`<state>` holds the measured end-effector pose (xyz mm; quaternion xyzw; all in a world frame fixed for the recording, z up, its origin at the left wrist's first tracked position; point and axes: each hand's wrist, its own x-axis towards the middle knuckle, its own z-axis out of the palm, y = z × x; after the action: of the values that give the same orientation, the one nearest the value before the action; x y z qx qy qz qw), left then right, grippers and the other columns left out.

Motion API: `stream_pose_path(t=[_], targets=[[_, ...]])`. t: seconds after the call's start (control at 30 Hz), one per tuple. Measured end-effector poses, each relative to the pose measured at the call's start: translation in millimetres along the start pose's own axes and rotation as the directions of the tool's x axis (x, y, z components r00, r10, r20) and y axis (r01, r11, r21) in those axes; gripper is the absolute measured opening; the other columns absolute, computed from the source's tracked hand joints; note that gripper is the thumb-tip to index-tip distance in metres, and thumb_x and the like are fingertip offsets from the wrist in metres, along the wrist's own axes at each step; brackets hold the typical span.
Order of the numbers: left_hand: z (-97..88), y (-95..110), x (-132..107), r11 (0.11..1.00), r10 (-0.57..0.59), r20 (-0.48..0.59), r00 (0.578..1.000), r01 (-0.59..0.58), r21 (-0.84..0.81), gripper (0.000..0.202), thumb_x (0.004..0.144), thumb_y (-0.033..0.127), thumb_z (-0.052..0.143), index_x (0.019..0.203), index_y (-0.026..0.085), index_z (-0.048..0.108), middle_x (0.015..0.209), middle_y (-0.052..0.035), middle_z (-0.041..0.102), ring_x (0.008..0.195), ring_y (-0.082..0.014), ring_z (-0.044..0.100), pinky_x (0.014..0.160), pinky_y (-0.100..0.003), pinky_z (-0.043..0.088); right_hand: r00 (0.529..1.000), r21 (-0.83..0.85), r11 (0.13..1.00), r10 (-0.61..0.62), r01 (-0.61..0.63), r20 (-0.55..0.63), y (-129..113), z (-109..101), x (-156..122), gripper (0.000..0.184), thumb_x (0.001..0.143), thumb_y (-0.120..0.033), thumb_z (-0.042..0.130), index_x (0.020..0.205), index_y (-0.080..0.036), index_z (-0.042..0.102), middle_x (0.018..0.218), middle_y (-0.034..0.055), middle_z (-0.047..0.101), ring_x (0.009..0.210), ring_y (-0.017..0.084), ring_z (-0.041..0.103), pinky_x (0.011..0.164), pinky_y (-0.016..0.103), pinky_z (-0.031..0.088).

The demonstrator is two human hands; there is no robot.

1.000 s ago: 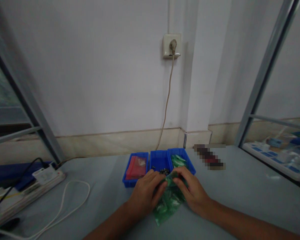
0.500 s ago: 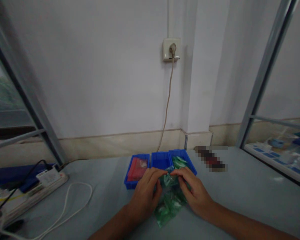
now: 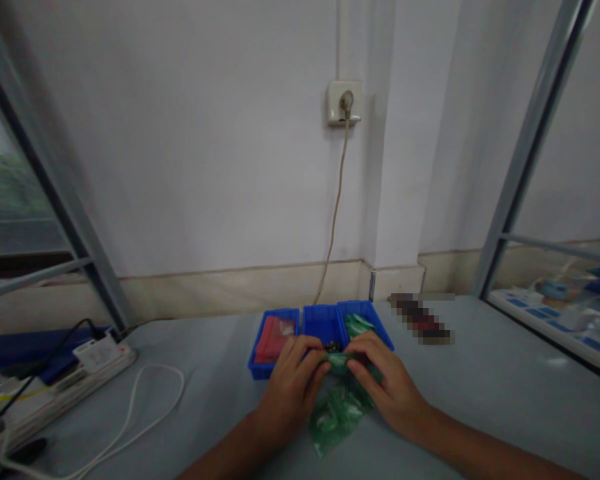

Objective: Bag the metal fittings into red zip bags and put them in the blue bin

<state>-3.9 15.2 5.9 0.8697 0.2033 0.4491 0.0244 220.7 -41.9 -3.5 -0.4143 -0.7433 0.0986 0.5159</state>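
Both hands pinch a green plastic bag [image 3: 337, 408] on the counter [image 3: 480, 387]: left hand [image 3: 293, 390] at its 10 o'clock, right hand [image 3: 383, 383] at 2. Three blue bins [image 3: 323, 327] sit at 12.

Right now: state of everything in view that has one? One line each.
left hand: pinching the top edge of the green bag
right hand: pinching the same edge
green bag: on the table, crumpled, top edge lifted
left blue bin: holds red bags
middle blue bin: small dark parts, few visible
right blue bin: holds green bags
wall socket: plug in
power strip: black cable plugged in
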Motion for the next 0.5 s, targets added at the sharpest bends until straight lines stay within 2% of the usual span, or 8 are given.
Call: stream_pose_path(t=[0.1,0.17,0.3,0.4,0.5], targets=[[0.5,1.0,-0.9,1.000,0.005,0.035,0.999,-0.004,-0.022,0.017,0.114,0.020,0.049,0.110,0.020,0.065,0.110,-0.0088,0.069,0.102,-0.0237,0.065,0.093,-0.038,0.055,0.997,0.020,0.997,0.074,-0.075,0.009,2.1,2.6,-3.0,0.019,0.110,-0.032,0.057,0.128,-0.027,0.064,0.106,0.0049,0.073,0.091,0.023,0.071,0.083,0.035,0.057],[2.5,-0.1,-3.4,1.000,-0.018,0.034,0.999,0.019,-0.023,0.016,0.114,0.023,0.049,0.116,0.021,0.064,0.108,-0.0074,0.071,0.099,-0.0234,0.066,0.091,-0.037,0.056,0.996,0.025,0.996,0.089,-0.089,0.020,2.9,3.5,-4.1,0.016,0.110,-0.030,0.057,0.124,-0.026,0.063,0.102,0.0037,0.073,0.088,0.022,0.071,0.081,0.033,0.056],[8.5,-3.7,-10.2,0.996,-0.085,-0.042,0.996,0.084,-0.026,0.024,0.114,0.027,0.051,0.137,0.024,0.057,0.116,-0.0073,0.073,0.104,-0.0238,0.070,0.093,-0.039,0.060,0.999,0.001,1.000,0.031,-0.031,0.034,0.4,2.1,-2.8,0.009,0.110,-0.025,0.055,0.110,-0.026,0.064,0.095,0.0017,0.069,0.084,0.020,0.068,0.078,0.031,0.054],[10.5,-5.1,-12.2,0.999,-0.042,-0.075,0.996,0.041,-0.024,0.028,0.114,0.023,0.047,0.140,0.024,0.055,0.121,-0.0094,0.073,0.112,-0.0252,0.071,0.100,-0.042,0.060,0.999,-0.017,1.000,-0.003,0.004,0.041,-1.5,0.1,-1.8,0.014,0.111,-0.022,0.053,0.113,-0.027,0.066,0.099,0.0031,0.070,0.090,0.022,0.068,0.082,0.033,0.053],[9.1,-5.0,-10.2,0.999,-0.008,-0.068,0.998,0.005,-0.041,0.035,0.112,0.013,0.041,0.142,0.021,0.055,0.125,-0.0121,0.072,0.116,-0.0254,0.070,0.102,-0.044,0.059,1.000,-0.018,1.000,-0.010,0.010,0.011,-0.2,-0.7,-2.7,0.019,0.111,-0.020,0.051,0.119,-0.027,0.066,0.104,0.0050,0.071,0.096,0.023,0.068,0.085,0.035,0.054]])
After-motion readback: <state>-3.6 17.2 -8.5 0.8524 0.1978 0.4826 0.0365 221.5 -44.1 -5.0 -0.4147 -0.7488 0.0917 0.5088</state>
